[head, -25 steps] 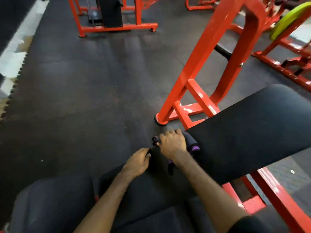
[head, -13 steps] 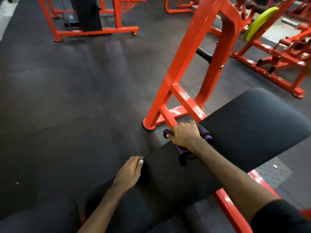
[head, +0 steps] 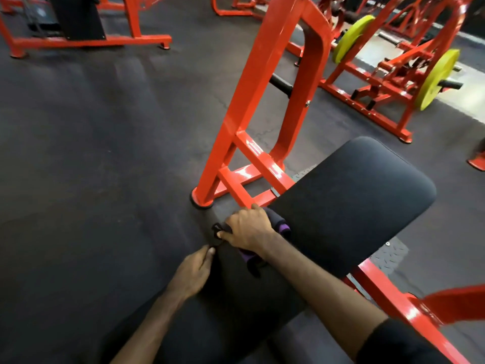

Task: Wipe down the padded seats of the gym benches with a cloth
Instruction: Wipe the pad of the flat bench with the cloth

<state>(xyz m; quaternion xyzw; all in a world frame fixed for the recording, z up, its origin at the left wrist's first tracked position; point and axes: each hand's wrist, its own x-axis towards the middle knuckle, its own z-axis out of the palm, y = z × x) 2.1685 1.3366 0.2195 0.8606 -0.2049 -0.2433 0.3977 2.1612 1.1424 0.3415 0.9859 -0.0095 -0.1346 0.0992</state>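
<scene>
Right hand (head: 248, 228) is clamped down on the black-and-purple cloth (head: 280, 227) at the pad's (head: 349, 206) left edge, left hand (head: 194, 269) just resting flat on the side holding nothing, so I reckon the dangling bit could snag that orange frame (head: 252, 164).

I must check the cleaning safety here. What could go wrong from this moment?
The cloth sits at the edge of the padded seat under the right hand; it may slip off to the floor. The right hand's knuckles are near the orange frame and might hit it. The far seat end may stay unwiped.
</scene>
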